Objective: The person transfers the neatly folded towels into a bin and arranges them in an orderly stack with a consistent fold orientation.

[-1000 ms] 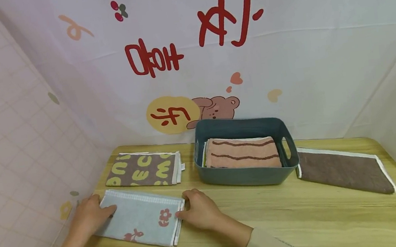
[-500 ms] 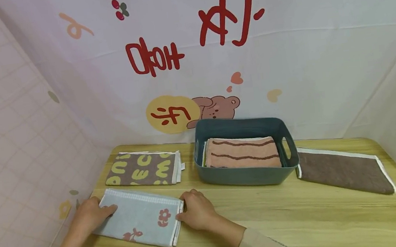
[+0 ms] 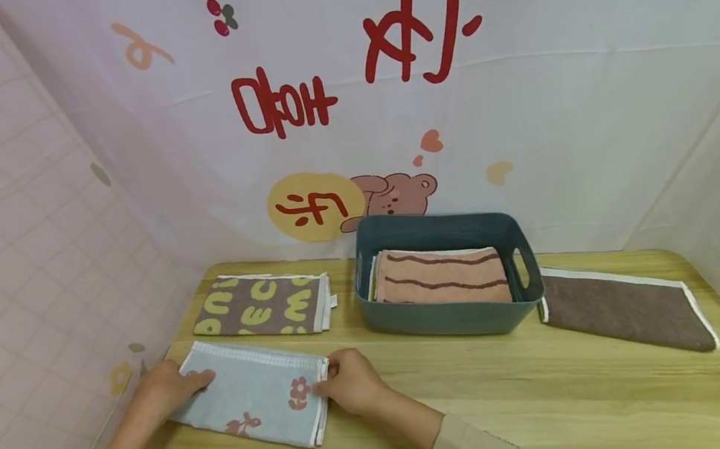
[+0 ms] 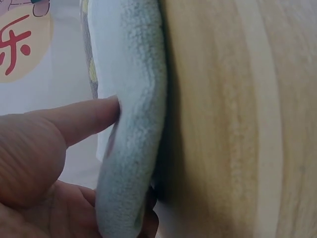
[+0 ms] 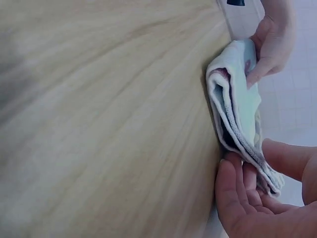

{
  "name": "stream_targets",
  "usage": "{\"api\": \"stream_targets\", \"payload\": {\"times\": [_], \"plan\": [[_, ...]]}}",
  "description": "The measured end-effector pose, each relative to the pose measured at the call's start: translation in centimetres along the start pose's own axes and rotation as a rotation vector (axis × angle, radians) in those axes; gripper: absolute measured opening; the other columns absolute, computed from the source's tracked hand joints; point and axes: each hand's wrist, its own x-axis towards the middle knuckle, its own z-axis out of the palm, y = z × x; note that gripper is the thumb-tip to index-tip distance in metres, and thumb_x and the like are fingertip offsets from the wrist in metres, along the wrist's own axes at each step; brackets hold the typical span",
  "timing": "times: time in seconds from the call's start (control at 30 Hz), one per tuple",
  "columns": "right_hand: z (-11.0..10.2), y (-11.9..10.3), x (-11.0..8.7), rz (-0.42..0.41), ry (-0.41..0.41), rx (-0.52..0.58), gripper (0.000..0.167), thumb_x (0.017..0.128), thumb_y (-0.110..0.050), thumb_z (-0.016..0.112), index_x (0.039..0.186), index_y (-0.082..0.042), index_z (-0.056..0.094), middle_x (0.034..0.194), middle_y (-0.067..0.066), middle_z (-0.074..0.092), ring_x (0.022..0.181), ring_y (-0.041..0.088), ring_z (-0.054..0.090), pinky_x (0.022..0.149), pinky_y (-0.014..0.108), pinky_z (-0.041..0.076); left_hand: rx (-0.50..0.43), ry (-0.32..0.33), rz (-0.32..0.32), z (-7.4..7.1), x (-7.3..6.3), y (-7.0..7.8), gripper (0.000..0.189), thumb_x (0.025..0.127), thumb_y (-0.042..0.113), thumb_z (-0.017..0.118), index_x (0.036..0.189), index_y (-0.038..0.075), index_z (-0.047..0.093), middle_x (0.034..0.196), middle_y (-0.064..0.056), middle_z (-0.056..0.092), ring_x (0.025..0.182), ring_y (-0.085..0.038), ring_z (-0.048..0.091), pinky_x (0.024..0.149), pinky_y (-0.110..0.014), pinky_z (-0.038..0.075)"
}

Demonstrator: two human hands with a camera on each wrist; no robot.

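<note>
Head view: the left hand (image 3: 167, 389) and right hand (image 3: 354, 381) pinch opposite ends of a folded pale-blue towel (image 3: 256, 394), lower left.

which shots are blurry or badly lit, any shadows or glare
Head view: fairly even light, blue towel and bin fairly crisp, no strong glare; left wrist view: table grain soft, dark shadow under the blue towel; right wrist view: table grain smeared, with a dim patch at the left, and the left hand pale and soft.
</note>
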Motion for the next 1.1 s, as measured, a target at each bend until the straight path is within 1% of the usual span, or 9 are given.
{"api": "stream_targets", "payload": {"times": [0.07,0.23,0.43,0.57,0.63,0.8,0.93,1.03,1.1], "plan": [[0.1,-0.1,-0.2,0.033,-0.013,0.069,0.010,0.088,0.001,0.080,0.086,0.004,0.071,0.065,0.000,0.057,0.059,0.011,0.050,0.053,0.023,0.039,-0.011,-0.003,0.001,0.0,0.0,-0.1,0.052,0.096,0.039,0.071,0.084,-0.009,0.057,0.076,-0.012,0.051,0.073,-0.028,0.050,0.060,-0.036,0.046],[0.6,-0.4,-0.5,0.067,-0.032,0.139,0.008,0.089,0.003,0.079,0.096,0.006,0.075,0.072,0.005,0.069,0.062,0.014,0.058,0.050,0.023,0.042,-0.044,-0.009,-0.002,0.0,-0.1,-0.3,0.047,0.097,0.038,0.072,0.080,-0.005,0.061,0.078,-0.013,0.052,0.075,-0.028,0.051,0.062,-0.036,0.046],[1.1,-0.7,-0.8,0.089,-0.050,0.180,0.007,0.088,0.005,0.078,0.092,0.003,0.072,0.067,0.003,0.063,0.059,0.013,0.053,0.049,0.025,0.042,-0.062,0.001,0.015,-0.2,-0.1,-0.5,0.044,0.097,0.034,0.072,0.090,-0.008,0.064,0.088,-0.020,0.062,0.083,-0.033,0.057,0.071,-0.043,0.052],[1.4,-0.8,-1.0,0.079,-0.053,0.205,0.009,0.088,0.006,0.077,0.087,0.003,0.069,0.065,0.002,0.057,0.058,0.013,0.051,0.050,0.024,0.041,-0.108,0.006,0.034,-0.3,0.1,-0.6,0.038,0.096,0.029,0.074,0.088,-0.007,0.065,0.087,-0.018,0.064,0.084,-0.031,0.057,0.070,-0.037,0.049],[1.4,-0.8,-1.0,0.079,-0.054,0.214,0.007,0.089,0.006,0.076,0.089,0.004,0.070,0.066,0.003,0.058,0.058,0.013,0.051,0.051,0.024,0.042,-0.139,-0.003,0.040,-0.3,0.2,-0.7,0.036,0.096,0.028,0.075,0.087,-0.006,0.065,0.087,-0.016,0.064,0.087,-0.031,0.057,0.072,-0.035,0.048],[1.4,-0.5,-0.9,0.094,-0.059,0.220,0.008,0.091,0.006,0.075,0.098,0.007,0.072,0.074,0.006,0.067,0.066,0.015,0.066,0.058,0.033,0.056,-0.147,-0.044,0.036,-0.7,0.4,-0.8,0.044,0.100,0.031,0.069,0.097,-0.012,0.063,0.094,-0.022,0.069,0.098,-0.037,0.061,0.082,-0.045,0.051],[1.3,-0.3,-0.8,0.096,-0.054,0.262,0.010,0.093,0.007,0.073,0.102,0.009,0.073,0.083,0.012,0.074,0.078,0.025,0.075,0.065,0.042,0.063,-0.168,-0.032,0.010,-0.9,0.3,-0.7,0.042,0.104,0.031,0.063,0.094,-0.010,0.063,0.089,-0.018,0.064,0.084,-0.030,0.060,0.071,-0.041,0.053],[1.2,-0.4,-0.7,0.098,-0.048,0.295,0.010,0.094,0.007,0.071,0.104,0.010,0.072,0.087,0.015,0.075,0.080,0.029,0.076,0.064,0.043,0.063,-0.257,-0.003,-0.007,-0.7,0.2,-0.8,0.035,0.104,0.026,0.064,0.086,-0.004,0.063,0.079,-0.008,0.062,0.072,-0.020,0.058,0.060,-0.032,0.050],[1.1,-0.5,-0.8,0.102,-0.049,0.312,0.010,0.095,0.007,0.070,0.104,0.010,0.071,0.087,0.015,0.075,0.080,0.030,0.076,0.064,0.042,0.063,-0.298,0.005,-0.007,-0.7,0.1,-0.9,0.033,0.104,0.023,0.065,0.084,-0.003,0.063,0.076,-0.005,0.062,0.069,-0.018,0.058,0.058,-0.031,0.050]]}}
